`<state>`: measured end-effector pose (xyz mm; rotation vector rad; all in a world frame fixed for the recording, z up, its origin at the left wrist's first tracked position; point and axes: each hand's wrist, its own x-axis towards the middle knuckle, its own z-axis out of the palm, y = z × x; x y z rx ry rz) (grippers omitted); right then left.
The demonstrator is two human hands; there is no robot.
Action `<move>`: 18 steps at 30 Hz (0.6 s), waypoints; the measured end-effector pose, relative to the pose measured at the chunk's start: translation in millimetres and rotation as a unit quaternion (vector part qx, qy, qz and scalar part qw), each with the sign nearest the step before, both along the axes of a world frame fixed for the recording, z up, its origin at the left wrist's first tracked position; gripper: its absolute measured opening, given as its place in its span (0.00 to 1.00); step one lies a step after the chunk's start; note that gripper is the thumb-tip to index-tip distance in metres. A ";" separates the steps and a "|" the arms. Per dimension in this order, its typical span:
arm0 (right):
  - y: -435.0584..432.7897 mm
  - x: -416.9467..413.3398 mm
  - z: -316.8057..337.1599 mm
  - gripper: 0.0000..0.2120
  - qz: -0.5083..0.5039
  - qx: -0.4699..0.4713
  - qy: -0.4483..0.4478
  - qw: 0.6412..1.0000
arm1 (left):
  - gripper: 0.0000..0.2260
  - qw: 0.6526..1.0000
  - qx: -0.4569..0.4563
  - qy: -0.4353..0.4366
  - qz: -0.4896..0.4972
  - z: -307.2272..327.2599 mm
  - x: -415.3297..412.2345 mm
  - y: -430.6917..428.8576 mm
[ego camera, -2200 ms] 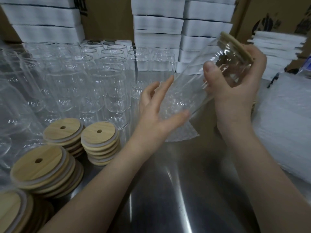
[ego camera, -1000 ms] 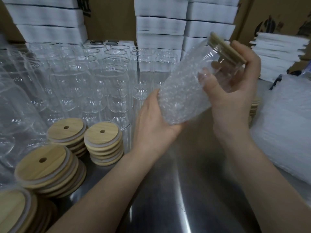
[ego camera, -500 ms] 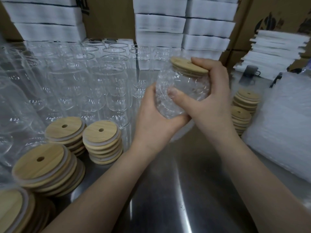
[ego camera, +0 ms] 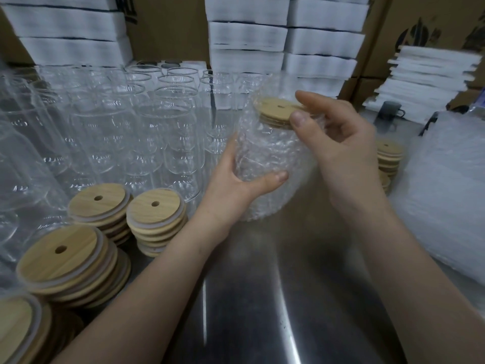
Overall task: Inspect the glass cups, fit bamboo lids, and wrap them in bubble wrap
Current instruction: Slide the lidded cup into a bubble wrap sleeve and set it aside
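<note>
- so the left hand [ego camera: 236,179] is curled round the lower half of the glass cup [ego camera: 267,153], thumb across the front, holding it roughly upright above the steel table [ego camera: 262,298]
- the cup sits just above dead centre of the scene, with bubble wrap [ego camera: 265,203] round its whole body and the loose end bunched below the hand at 6 o'clock
- a bamboo lid [ego camera: 275,111] is on the cup's mouth, small hole showing, with wrap standing up round its far edge
- the right hand [ego camera: 346,143] comes in from 3 o'clock, thumb and fingers pinching the gathered wrap right at the lid's rim
- rows of bare open-topped glasses [ego camera: 136,122] stand at 9 to 10 o'clock of the wrapped one
- spare lid stacks [ego camera: 154,214] sit at 7 to 8 o'clock, and a smaller lid pile [ego camera: 388,153] at 3 o'clock behind the right wrist
- a heap of wrap sheets [ego camera: 446,200] lies further out at 4 o'clock, white boxes [ego camera: 246,35] are stacked at 12, and a grey mug [ego camera: 391,111] is at 2
</note>
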<state>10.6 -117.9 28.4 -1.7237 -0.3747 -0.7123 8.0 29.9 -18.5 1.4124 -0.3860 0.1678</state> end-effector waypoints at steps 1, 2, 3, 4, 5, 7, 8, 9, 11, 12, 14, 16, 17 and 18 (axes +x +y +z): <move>-0.7 0.3 0.3 0.12 -0.005 0.011 -0.004 1.000 | 0.30 1.000 -0.002 0.010 -0.008 0.4 0.0 0.7; -1.3 0.8 0.7 0.11 -0.011 0.028 -0.008 1.000 | 0.32 1.000 -0.003 0.016 -0.016 0.6 0.3 1.7; -1.7 1.0 1.4 0.09 -0.013 0.052 -0.013 0.998 | 0.33 1.000 -0.003 0.020 -0.022 0.4 0.9 2.8; -1.9 1.4 2.4 0.07 -0.006 0.088 -0.016 0.996 | 0.34 0.999 -0.002 0.025 -0.027 0.5 1.5 4.1; -2.2 1.4 4.2 0.04 0.013 0.137 -0.017 0.990 | 0.35 0.999 -0.003 0.031 -0.030 0.6 2.1 4.9; -3.8 1.4 8.0 0.07 0.077 0.255 -0.006 0.964 | 0.37 0.999 -0.011 0.039 -0.036 0.1 4.2 5.9; -5.9 1.8 9.4 0.09 0.105 0.303 0.002 0.947 | 0.38 0.998 -0.021 0.042 -0.038 -0.8 5.4 6.5; -8.8 3.1 10.1 0.10 0.115 0.331 0.012 0.937 | 0.37 0.998 -0.031 0.047 -0.040 -1.5 6.7 6.7; -14.3 6.7 9.6 0.14 0.097 0.313 0.048 0.944 | 0.29 0.997 -0.039 0.048 -0.042 -1.8 7.9 6.6; -16.3 9.1 8.2 0.18 0.087 0.278 0.075 0.954 | 0.26 0.997 -0.043 0.047 -0.040 -1.9 7.9 6.3; -16.2 11.6 4.8 0.27 0.091 0.205 0.138 0.965 | 0.22 0.997 -0.053 0.048 -0.025 -2.5 8.0 6.0; -11.7 11.7 2.8 0.28 0.108 0.143 0.180 0.967 | 0.20 0.997 -0.070 0.046 -0.002 -1.8 6.9 5.3; -9.6 11.3 2.0 0.27 0.111 0.119 0.189 0.968 | 0.20 0.996 -0.080 0.042 0.008 -0.8 5.9 4.9; -8.0 10.6 1.7 0.24 0.110 0.101 0.193 0.970 | 0.20 0.995 -0.088 0.037 0.018 0.5 4.7 4.7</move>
